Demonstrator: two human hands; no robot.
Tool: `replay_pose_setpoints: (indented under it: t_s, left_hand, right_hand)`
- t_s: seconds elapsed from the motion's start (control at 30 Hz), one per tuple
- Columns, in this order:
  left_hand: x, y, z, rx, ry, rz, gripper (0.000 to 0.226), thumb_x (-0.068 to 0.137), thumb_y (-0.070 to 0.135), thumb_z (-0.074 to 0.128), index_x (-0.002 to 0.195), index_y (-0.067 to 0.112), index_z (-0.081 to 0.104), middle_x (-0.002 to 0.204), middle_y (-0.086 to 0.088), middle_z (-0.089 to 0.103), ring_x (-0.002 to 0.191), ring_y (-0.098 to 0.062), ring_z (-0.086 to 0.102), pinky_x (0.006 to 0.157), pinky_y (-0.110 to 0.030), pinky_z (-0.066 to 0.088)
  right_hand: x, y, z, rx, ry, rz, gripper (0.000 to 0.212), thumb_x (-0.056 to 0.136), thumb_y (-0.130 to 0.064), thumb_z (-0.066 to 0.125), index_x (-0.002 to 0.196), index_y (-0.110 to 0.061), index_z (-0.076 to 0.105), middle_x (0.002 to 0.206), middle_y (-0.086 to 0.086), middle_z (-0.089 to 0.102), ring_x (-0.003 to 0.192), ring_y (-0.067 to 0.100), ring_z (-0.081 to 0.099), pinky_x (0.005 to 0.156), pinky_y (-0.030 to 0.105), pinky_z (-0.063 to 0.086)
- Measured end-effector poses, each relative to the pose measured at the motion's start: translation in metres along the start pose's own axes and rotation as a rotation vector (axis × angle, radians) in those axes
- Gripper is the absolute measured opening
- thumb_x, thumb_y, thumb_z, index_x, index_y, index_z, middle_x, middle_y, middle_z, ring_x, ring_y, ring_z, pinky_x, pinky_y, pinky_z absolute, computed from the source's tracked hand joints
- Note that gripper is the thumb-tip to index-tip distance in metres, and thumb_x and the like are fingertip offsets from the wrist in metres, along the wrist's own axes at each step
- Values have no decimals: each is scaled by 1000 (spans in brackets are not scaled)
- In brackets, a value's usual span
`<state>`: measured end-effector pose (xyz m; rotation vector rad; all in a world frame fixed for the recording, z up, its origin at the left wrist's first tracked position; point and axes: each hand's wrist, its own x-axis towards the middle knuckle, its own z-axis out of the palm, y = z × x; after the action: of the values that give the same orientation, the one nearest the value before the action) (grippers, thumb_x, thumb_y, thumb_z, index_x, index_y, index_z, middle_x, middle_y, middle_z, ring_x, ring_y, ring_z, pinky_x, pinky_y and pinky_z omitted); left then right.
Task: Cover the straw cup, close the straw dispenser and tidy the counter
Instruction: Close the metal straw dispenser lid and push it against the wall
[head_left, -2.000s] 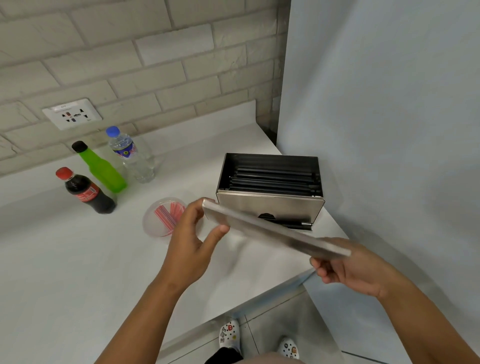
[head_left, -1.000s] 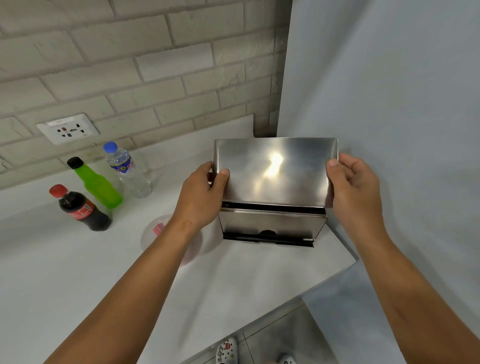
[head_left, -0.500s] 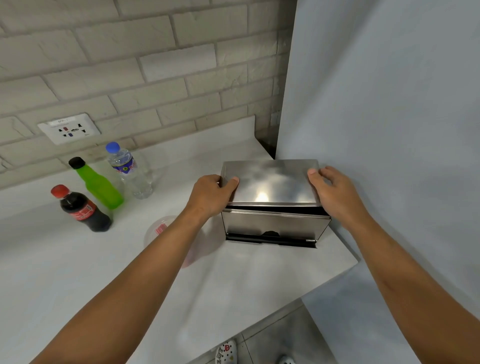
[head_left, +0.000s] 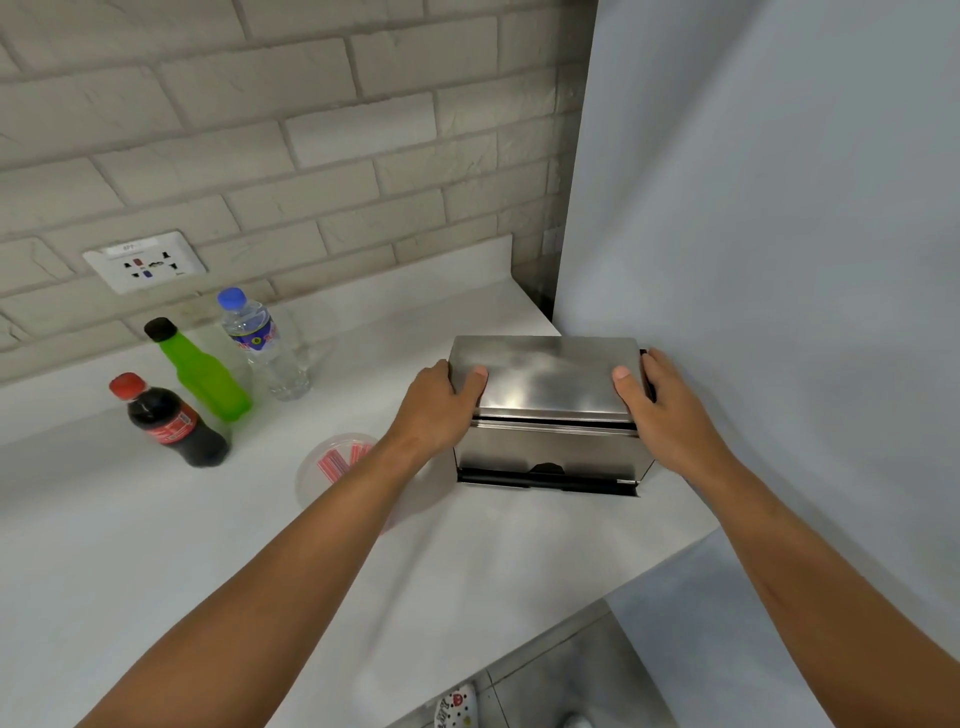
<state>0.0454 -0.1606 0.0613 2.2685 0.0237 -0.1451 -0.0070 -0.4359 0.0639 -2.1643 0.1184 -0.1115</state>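
Between the hands: the steel lid (head_left: 545, 375) lies flat on the straw dispenser (head_left: 550, 452), down from its tilted, lifted pose a second ago.
Grip: left hand (head_left: 434, 402) and right hand (head_left: 662, 410) clamp the lid's ends, thumbs on top.
Meaning: closing looks nearly done.
Look: brushed, reflective metal; dark front slot.
Left of grip: straw cup (head_left: 335, 467), half hidden by the forearm; cover state unclear.

No text can be read clearly. The cola bottle (head_left: 171, 423) has a red label with white script, too blurred to make out. The water bottle (head_left: 262, 345) has a blue label with a yellow mark, unreadable. The socket (head_left: 145, 262) has a small strip of print, illegible.
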Motion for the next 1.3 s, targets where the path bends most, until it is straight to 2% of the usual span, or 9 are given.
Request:
replay_pose_setpoints:
  t_s: [0.1,0.23,0.43,0.6,0.67,0.77,0.93,1.17,1.3]
  left_hand:
    - [-9,0,3,-57,-17,50,53,108,45,46,148,10,41,128,2,62,102,-7,63,84,-13,46]
    - [-14,3,5,-80,1,91,46,110,41,45,146,13,45,123,9,57,106,-12,58,79,-16,41]
    - [-12,-1,3,-68,-63,175,41,109,40,46,138,12,51,134,-6,61,121,-22,59,100,-31,49]
    - [-16,-14,-4,-116,-178,246,62,92,37,77,142,31,40,137,24,57,124,2,60,103,-21,52]
    - [-17,-20,-8,-61,-199,280,64,91,39,77,138,44,33,130,51,50,120,23,52,98,-4,45]
    - [-15,-21,-12,-2,-213,304,82,92,51,71,156,47,20,139,58,37,128,27,41,105,-2,36]
    - [-11,-24,-10,58,-241,284,96,96,52,68,167,26,9,173,10,18,156,-5,21,122,-24,21]
    - [-15,-17,-9,163,-249,290,99,97,58,62,167,25,1,176,5,3,161,-14,9,129,-37,16]
    - [-23,-2,-2,475,-99,414,91,98,62,56,166,21,12,176,-9,-3,161,-35,-3,126,-47,11]
  right_hand:
    - [-6,3,3,5,14,-40,33,109,-42,42,133,-24,58,129,-6,57,117,6,59,104,34,48]
    - [-10,10,3,-44,3,16,61,107,-51,40,160,-20,35,169,-3,31,155,13,28,126,36,24]
    - [-29,25,0,-88,-66,-47,84,94,-64,56,163,-38,17,171,-21,13,155,-2,12,119,24,15]
    - [-31,33,-8,-91,-66,-64,71,99,-54,56,162,-39,26,171,-17,22,154,-3,18,122,24,19]
    - [-30,34,-11,-95,-75,-63,67,101,-51,55,162,-38,27,170,-18,23,148,-11,17,113,12,16]
    - [-26,37,-14,-84,-75,-63,65,103,-48,53,162,-35,29,170,-14,26,151,-5,21,118,18,18]
    - [-24,41,-17,-46,-115,-65,73,97,-57,54,161,-38,27,170,-18,23,142,-18,17,113,14,18]
    - [-25,47,-20,-106,-150,-120,84,86,-57,72,145,-77,15,148,-61,5,136,-37,4,109,8,13]
    - [-27,52,-19,-184,-150,-150,85,93,-48,70,141,-79,7,152,-56,-2,138,-35,-1,107,4,11]
